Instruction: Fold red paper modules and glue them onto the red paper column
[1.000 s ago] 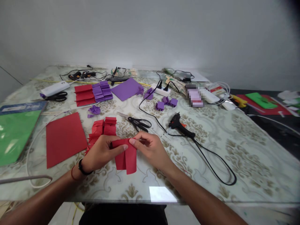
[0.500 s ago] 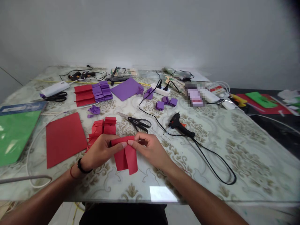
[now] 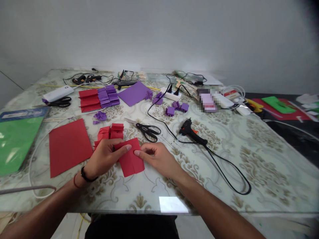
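A folded red paper square (image 3: 131,159) lies flat on the patterned table (image 3: 249,159) in front of me. My left hand (image 3: 104,157) presses on its upper left corner with the index finger stretched across the paper. My right hand (image 3: 157,157) pinches the paper's right edge with curled fingers. Behind my left hand lies a heap of folded red paper pieces (image 3: 111,132).
Black scissors (image 3: 146,128) and a black glue gun (image 3: 191,132) with its cable lie just beyond my hands. A red sheet (image 3: 68,146) and green sheets (image 3: 15,139) lie to the left. Purple paper (image 3: 134,93), folded purple stacks (image 3: 108,96), a power strip (image 3: 170,94) and cables fill the far side.
The red paper was held up with a flap hanging down; both hands have lowered it and it now lies flat on the table.
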Action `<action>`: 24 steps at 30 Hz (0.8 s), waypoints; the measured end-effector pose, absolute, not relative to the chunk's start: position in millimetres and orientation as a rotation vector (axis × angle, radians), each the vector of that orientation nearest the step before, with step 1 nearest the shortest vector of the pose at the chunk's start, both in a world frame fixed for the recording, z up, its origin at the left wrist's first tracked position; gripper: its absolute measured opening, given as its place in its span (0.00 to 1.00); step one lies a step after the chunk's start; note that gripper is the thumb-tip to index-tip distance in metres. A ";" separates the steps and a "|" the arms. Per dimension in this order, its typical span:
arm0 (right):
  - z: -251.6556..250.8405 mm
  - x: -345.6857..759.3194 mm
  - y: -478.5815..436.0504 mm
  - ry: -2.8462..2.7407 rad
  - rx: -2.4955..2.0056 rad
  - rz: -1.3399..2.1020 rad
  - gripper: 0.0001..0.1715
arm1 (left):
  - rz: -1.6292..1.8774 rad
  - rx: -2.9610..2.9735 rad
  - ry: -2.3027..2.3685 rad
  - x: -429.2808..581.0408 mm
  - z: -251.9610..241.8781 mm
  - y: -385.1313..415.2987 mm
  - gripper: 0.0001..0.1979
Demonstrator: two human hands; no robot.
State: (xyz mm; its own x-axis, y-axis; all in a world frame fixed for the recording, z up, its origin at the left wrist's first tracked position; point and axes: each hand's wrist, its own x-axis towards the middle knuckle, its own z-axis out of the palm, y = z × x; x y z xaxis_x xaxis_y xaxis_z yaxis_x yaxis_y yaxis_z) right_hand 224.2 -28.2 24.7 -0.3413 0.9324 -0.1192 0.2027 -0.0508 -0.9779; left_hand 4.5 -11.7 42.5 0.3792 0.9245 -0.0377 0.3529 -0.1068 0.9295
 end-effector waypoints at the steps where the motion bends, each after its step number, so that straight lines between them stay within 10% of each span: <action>1: 24.2 224.4 -28.0 -1.584 -1.239 1.436 0.28 | 0.732 1.666 1.158 4.8 42.9 -11.2 0.22; 24: 26.2 228.1 -26.8 -1.546 -1.226 1.575 0.27 | 0.767 1.587 1.210 -0.7 37.7 -2.9 0.23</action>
State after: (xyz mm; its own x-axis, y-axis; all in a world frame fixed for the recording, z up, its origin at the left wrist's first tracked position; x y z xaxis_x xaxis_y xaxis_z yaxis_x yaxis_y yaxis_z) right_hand 228.1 -26.8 26.2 -0.3877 0.9008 -0.1957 0.1791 -0.1346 -0.9746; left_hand -0.7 -2.9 37.7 0.3097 0.9484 -0.0679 0.3434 -0.0450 0.9381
